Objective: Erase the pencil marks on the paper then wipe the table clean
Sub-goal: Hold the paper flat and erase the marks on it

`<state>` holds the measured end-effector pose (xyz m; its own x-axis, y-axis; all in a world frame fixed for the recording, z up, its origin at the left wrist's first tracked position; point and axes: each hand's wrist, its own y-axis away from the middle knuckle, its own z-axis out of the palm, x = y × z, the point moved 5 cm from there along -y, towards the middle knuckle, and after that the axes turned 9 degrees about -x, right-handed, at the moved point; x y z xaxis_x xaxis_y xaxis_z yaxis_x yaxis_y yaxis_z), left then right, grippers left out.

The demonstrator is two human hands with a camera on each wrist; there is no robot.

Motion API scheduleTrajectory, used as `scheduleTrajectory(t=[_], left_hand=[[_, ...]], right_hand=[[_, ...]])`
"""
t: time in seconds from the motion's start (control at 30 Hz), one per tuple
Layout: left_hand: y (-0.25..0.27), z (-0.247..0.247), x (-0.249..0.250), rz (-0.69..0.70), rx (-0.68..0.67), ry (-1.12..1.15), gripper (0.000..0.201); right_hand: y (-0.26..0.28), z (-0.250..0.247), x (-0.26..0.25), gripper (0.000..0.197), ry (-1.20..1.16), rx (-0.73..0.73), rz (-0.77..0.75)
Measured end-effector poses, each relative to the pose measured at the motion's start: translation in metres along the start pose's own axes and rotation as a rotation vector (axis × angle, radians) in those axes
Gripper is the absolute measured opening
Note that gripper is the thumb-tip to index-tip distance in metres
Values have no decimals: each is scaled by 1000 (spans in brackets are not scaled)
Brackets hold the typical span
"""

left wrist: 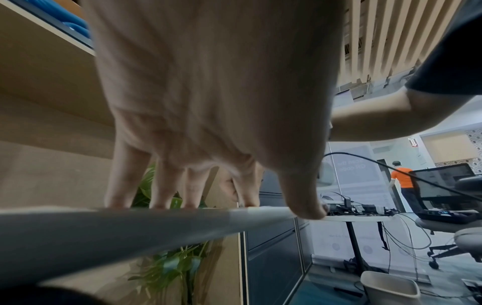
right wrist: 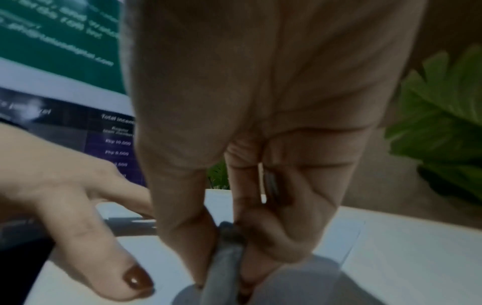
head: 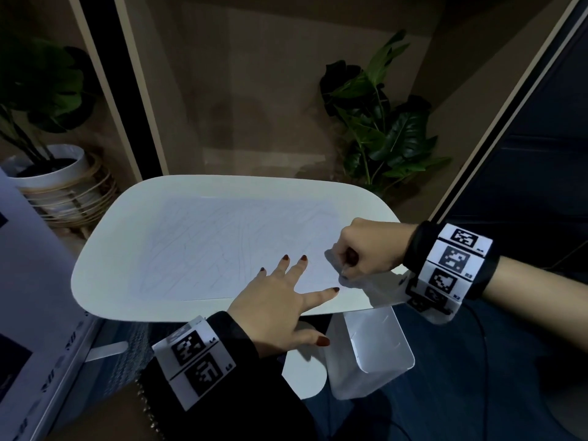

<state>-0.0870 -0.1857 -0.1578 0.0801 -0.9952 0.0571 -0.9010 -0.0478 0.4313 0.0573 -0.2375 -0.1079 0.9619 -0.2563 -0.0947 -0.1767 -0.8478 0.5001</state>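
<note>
Head looks down; wrists close along table (head: 105, 249).

We see the paper (head: 235, 246) lying on the table (head: 105, 268) at mid-frame, our left hand (head: 273, 310) on its lower edge, our right hand (head: 369, 246) at its right edge. A bin (head: 375, 345) sits below the table at lower right; plants (head: 381, 122) stand behind.

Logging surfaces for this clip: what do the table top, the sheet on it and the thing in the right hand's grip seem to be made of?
Table top: smooth matte white, likely plastic or painted board, with rounded moulded-looking corners. Sheet: thin white paper, lying flat, faint pencil lines showing. Thing pinched by the right hand: a soft-looking grey piece, perhaps an eraser or cloth; too blurred to say.
</note>
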Motion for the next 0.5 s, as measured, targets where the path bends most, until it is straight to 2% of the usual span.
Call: scheduleTrajectory(t=[0.1, 0.23, 0.33, 0.43, 0.5], left_hand=[[0, 0, 0, -1, 3, -6, 73], [0, 0, 0, -5, 8, -9, 73], [0, 0, 1, -7, 3, -18, 73], [1, 0, 0, -6, 5, -18, 73], [1, 1, 1, -8, 8, -16, 73]], right_hand=[[1, 1, -2, 17, -30, 95, -50], [5, 3, 5, 16, -5, 64, -18], [6, 4, 2, 19, -17, 143, -62], [6, 5, 6, 18, 12, 70, -18], [6, 3, 10, 17, 13, 72, -3]])
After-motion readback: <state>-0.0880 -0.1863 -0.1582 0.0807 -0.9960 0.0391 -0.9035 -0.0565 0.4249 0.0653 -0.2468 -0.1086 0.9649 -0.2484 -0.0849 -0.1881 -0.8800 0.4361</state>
